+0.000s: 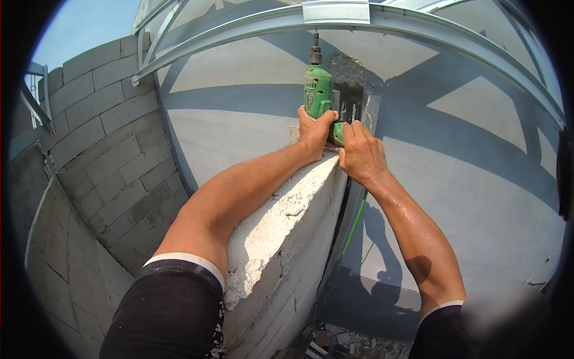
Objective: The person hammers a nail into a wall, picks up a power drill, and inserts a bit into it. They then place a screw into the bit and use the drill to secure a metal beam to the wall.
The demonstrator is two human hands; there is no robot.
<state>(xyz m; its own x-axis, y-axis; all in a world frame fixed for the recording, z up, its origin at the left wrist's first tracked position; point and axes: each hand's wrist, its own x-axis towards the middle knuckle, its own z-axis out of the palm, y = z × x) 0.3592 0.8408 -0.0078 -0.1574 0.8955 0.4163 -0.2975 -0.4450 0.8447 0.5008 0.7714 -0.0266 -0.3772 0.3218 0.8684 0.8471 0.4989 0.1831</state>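
Observation:
A green power drill [318, 90] points upward, its chuck and bit reaching the underside of a metal beam [257, 35]. My left hand [315, 133] is wrapped round the drill's body low down, thumb across its front. At the drill's handle end, my right hand [363, 152] has its fingers closed on the green grip. Behind the drill is a rough opening [348, 75] in the grey wall, with a metal upright beside it. A bright green cord [354, 226] runs down below my right hand.
Under my left arm runs a rough-topped block wall [281, 215]. A grey block wall [113, 137] rises on the left. Steel truss members cross overhead, with a metal plate [336, 12] on the beam. Rubble [353, 342] lies far below.

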